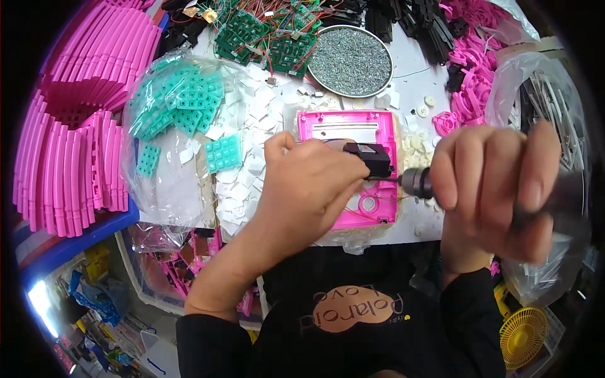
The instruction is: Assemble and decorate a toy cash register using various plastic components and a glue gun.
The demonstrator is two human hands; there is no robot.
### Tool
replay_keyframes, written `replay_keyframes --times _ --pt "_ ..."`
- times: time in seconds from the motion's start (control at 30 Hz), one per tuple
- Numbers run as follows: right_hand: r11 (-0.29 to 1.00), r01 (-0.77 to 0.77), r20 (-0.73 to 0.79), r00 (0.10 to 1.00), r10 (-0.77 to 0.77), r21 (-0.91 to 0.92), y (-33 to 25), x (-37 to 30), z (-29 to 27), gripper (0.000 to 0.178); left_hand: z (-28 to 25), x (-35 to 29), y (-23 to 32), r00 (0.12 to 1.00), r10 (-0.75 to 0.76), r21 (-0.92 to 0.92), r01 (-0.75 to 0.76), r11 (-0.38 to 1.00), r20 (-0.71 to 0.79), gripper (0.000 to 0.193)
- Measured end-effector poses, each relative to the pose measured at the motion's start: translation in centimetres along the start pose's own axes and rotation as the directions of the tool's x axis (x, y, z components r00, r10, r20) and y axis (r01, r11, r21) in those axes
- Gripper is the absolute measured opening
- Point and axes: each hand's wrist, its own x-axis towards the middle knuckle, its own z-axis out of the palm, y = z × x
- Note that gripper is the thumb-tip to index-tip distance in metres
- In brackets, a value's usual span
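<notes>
A pink plastic housing [345, 221] lies open side up on the table in front of me. In it, tilted, is a black box-shaped part [372, 160], with thin wires near it. My left hand [312, 183] reaches over the housing, its fingers closed at the near left edge of that black part; the hand hides some of it. My right hand [491, 189] grips a dark power screwdriver [416, 183], partly smeared by motion. The driver's thin bit points left and ends beside my left fingertips. Whether a screw sits at its tip is hidden.
A round tray of small screws [350, 62] stands beyond the housing, beside green circuit boards [252, 34] with wires. Teal keypads [179, 94] and white paper pieces [239, 195] lie left. Pink curved parts [69, 157] are stacked far left; pink rings [469, 94] are piled right.
</notes>
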Motion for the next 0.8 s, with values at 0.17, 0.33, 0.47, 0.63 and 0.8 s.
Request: replay_keyframes --times 0.17,0.33,0.47,0.63,0.8 --pt "0.999 0.005 -0.006 1.000 -0.005 -0.053 0.9 -0.2 1.7 0.031 0.5 -1.7 0.3 0.996 -0.084 -0.082 0.084 0.993 0.003 0.016" --pt "0.997 -0.037 -0.050 0.998 0.033 -0.072 0.8 -0.4 2.1 0.031 0.9 -1.4 -0.1 0.998 0.030 0.014 -0.030 0.999 -0.050 0.018" --pt "0.998 -0.026 -0.079 0.997 0.021 -0.065 1.1 -0.9 1.6 0.031 -0.8 0.7 -1.2 0.998 0.012 -0.082 -0.007 0.997 0.062 0.024" --pt "0.989 -0.018 -0.066 0.998 0.008 -0.146 0.6 -0.7 0.7 0.030 -1.7 4.3 -4.1 0.928 -0.162 0.088 0.140 0.986 0.336 0.018" --pt "0.988 -0.017 -0.041 0.999 0.011 -0.156 0.4 -0.7 0.2 0.030 -1.1 5.5 -4.0 0.834 -0.225 0.083 0.213 0.974 0.503 0.020"
